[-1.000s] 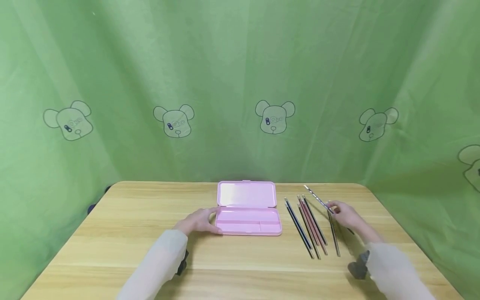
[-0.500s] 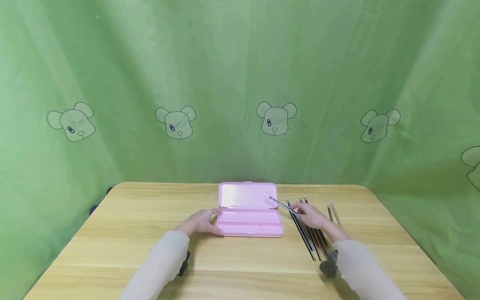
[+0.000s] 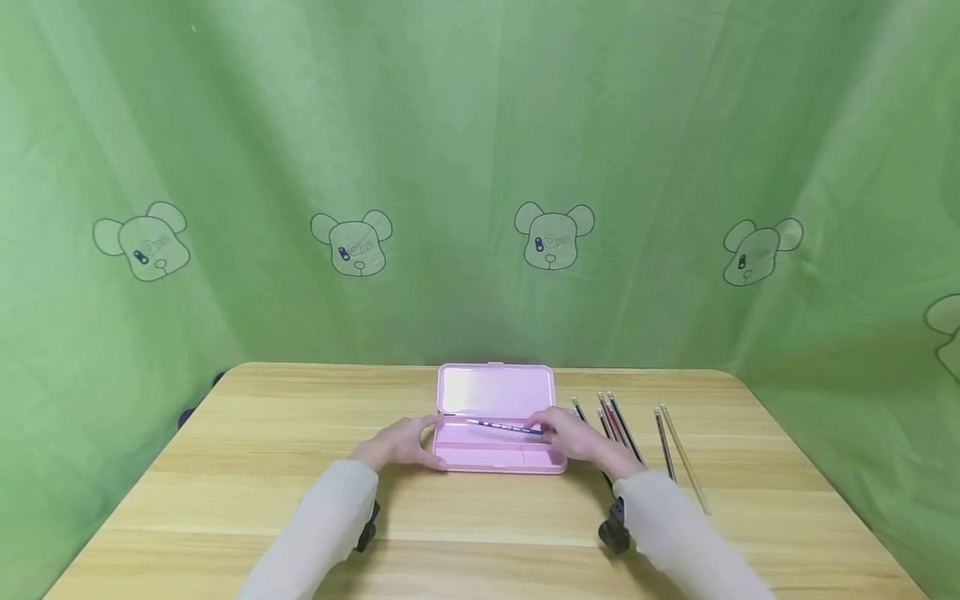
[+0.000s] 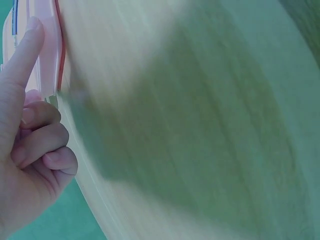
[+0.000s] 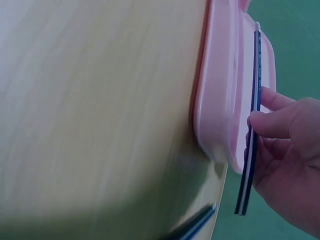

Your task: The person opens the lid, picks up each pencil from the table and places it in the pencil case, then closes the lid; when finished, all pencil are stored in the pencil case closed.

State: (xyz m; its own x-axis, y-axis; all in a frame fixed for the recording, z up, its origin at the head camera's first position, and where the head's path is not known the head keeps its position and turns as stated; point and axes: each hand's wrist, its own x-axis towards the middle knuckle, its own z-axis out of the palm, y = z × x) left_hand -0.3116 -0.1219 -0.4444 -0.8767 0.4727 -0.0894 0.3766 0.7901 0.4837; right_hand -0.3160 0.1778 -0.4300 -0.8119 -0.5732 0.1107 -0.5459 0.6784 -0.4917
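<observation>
A pink pencil case point(image 3: 480, 458) lies with its lid point(image 3: 495, 390) folded back; a long compartment runs along the back, with smaller ones in front. My left hand point(image 3: 401, 442) holds the case's left end, thumb at the front corner and fingertips at the rear corner. In the left wrist view, one digit of the left hand point(image 4: 30, 135) stretches along the case while other fingers curl. My right hand point(image 3: 570, 433) pinches a dark blue-and-white patterned pencil point(image 3: 498, 427) near its right end, over the long compartment. The right wrist view shows this pencil point(image 5: 256, 75) between thumb and fingers.
Several dark and red pencils point(image 3: 617, 421) lie right of the case, partly hidden by the right forearm. Farther right are a black pencil point(image 3: 666, 446) and a plain wood-coloured one point(image 3: 686, 458). A green curtain point(image 3: 480, 167) hangs behind the wooden table point(image 3: 262, 433).
My right hand has carried the patterned pencil left from the right side of the table to over the case, and the pencil has turned nearly level with it. The left hand stays at the case.
</observation>
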